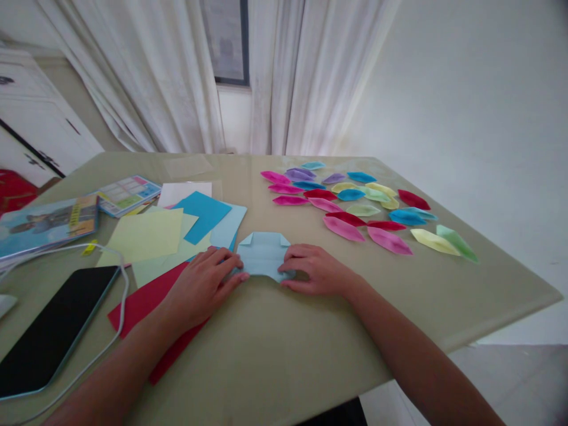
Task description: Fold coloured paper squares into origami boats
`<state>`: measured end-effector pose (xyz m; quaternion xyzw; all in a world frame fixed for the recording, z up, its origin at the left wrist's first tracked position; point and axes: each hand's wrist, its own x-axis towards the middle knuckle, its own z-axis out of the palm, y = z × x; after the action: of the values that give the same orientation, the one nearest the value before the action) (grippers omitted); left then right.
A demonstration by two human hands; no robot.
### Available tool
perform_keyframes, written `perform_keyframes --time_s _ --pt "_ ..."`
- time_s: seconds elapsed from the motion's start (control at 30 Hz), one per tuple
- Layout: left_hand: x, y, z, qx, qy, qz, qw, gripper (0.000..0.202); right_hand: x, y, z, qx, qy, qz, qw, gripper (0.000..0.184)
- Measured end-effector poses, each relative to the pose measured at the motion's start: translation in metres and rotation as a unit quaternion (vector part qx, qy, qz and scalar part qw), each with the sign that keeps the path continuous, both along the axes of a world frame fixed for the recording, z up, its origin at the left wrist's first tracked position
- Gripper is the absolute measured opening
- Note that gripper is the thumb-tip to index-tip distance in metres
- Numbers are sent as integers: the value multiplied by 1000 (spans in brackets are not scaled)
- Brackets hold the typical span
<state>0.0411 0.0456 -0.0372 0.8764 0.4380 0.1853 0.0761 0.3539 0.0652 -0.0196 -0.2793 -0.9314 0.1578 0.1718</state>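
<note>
A light blue sheet of paper [262, 253] lies on the table in front of me, its two far corners folded inward. My left hand [212, 278] pinches its near left corner between thumb and fingers. At the near right corner, my right hand [313, 269] grips the paper the same way, fingers curled over it. The near edge bows slightly up between the hands. Under my left wrist lies red paper [151, 296], partly covered by the forearm.
Folded paper boats [346, 235] in several colours spread over the table's right side. Left are loose coloured sheets [142, 235], a booklet [48, 225], a printed card [128, 195], a black phone [57, 328] and a white cable [125, 290]. The table edge [501, 324] runs along the right.
</note>
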Motion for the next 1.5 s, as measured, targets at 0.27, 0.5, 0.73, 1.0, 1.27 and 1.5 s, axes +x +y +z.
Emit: perform_keyframes --time_s 0.27,0.5,0.73,1.0,1.27,1.5 --pt "-1 0 -5 30 -5 -5 1000 24 -1 3 2 -49 37 -64 996 25" --pt "11 -3 0 -73 -87 35 993 44 -6 6 1 -115 84 -196 970 29" --pt "15 -2 -9 -59 -96 83 990 30 -24 11 -14 -87 40 -294 951 13" --pt "21 1 -16 -75 -124 93 985 29 -32 13 -17 -67 12 -304 950 15" --pt "20 2 -9 -140 -256 97 952 29 -26 10 -18 -107 117 -251 955 22" --pt "18 5 4 -158 -388 136 898 43 -29 28 6 -191 203 -210 937 23"
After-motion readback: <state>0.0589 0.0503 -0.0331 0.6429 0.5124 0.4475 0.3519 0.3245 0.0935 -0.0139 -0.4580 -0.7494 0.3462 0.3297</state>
